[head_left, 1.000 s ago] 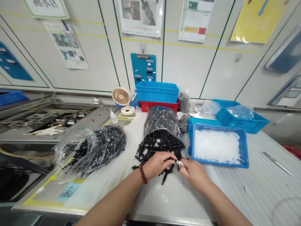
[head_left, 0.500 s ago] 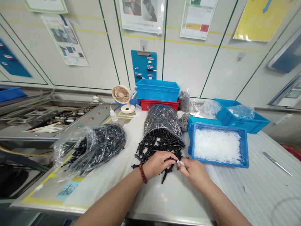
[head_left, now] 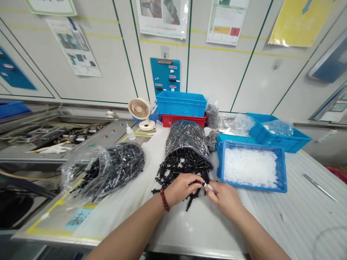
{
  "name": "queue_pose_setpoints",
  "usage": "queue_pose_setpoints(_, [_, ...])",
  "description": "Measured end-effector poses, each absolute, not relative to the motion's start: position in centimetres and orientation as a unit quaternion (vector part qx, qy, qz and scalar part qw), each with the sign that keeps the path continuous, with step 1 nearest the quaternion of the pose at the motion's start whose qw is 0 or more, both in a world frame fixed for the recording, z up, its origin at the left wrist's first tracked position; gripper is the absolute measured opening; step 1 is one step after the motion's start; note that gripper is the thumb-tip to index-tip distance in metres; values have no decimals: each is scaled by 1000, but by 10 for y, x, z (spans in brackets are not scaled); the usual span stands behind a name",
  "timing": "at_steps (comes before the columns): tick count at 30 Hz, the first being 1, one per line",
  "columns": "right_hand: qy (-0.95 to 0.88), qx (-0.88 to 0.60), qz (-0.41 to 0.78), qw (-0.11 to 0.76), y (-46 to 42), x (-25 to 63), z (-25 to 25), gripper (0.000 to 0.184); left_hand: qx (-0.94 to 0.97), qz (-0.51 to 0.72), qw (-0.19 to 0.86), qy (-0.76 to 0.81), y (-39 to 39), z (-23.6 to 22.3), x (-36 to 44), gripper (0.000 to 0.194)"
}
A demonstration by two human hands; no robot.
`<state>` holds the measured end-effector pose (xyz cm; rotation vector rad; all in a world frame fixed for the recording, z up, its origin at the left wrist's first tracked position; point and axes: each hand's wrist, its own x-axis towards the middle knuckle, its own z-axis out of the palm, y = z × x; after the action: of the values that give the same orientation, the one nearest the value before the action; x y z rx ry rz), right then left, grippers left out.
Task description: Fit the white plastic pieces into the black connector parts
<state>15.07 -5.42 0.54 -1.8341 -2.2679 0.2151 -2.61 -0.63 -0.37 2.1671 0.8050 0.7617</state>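
Note:
My left hand (head_left: 182, 187) is closed around a small black plastic part (head_left: 197, 183) at the front of a pile of black plastic parts (head_left: 184, 164) that spills from a clear bag. My right hand (head_left: 225, 196) pinches a small white ring-like piece (head_left: 208, 186) against the end of that black part. The two hands meet just in front of the pile. A blue tray of white pieces (head_left: 251, 167) stands right of my hands.
A second clear bag of black parts (head_left: 108, 169) lies at the left. Stacked blue and red bins (head_left: 181, 108), a small fan (head_left: 141, 112) and a little bottle (head_left: 130, 133) stand at the back. Another blue bin (head_left: 279, 133) is at the far right; a metal tool (head_left: 320, 187) lies on the table.
The hands stay together at the pile's front with hardly any shift; the view has tilted slightly.

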Motion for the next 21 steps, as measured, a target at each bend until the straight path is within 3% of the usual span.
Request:
queue_pose_setpoints(6, [-768, -623, 84, 125, -54, 152, 6, 28, 818, 315, 367, 312, -5, -4, -27, 18])
queue_pose_setpoints(12, [-752, -611, 136, 207, -53, 155, 5, 33, 740, 375, 449, 331, -4, -2, -27, 21])
queue_pose_setpoints(21, [-713, -578, 217, 332, -51, 155, 4, 18, 718, 405, 460, 330, -6, -3, -24, 23])
